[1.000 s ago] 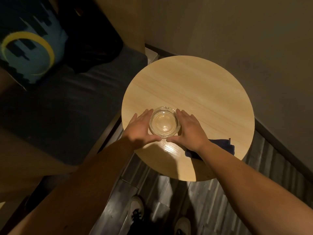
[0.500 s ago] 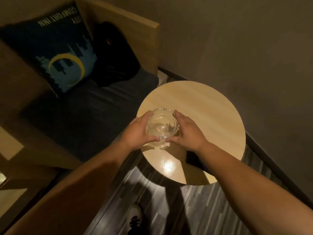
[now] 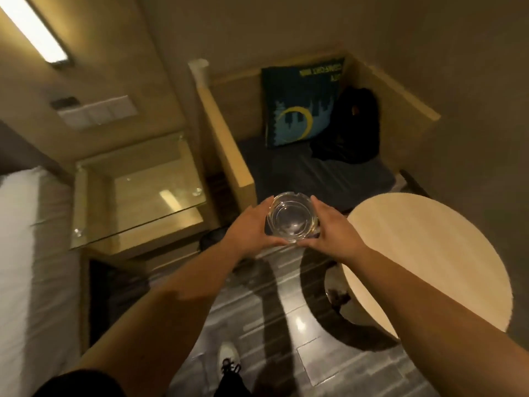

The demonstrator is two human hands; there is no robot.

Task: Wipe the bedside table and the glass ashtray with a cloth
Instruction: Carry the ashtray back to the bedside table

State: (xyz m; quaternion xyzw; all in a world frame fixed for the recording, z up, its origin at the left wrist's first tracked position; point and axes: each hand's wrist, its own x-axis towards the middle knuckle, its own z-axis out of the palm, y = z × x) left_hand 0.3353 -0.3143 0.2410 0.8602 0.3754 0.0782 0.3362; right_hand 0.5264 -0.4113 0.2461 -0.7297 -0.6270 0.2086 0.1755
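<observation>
Ashtray point(image 3: 292, 218) between both palms, we are holding it in the air over the floor, our left hand point(image 3: 248, 228) and right hand point(image 3: 333, 231) pressing its sides. We are clearing the round table point(image 3: 429, 253); next we judge it needs a safe resting place, perhaps the glass shelf point(image 3: 137, 193).

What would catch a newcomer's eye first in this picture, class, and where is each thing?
First, the glass ashtray at the centre, held in the air between the left hand and the right hand. Next, the round wooden table at the right. Then the blue skyline cushion propped on the dark bench behind.
</observation>
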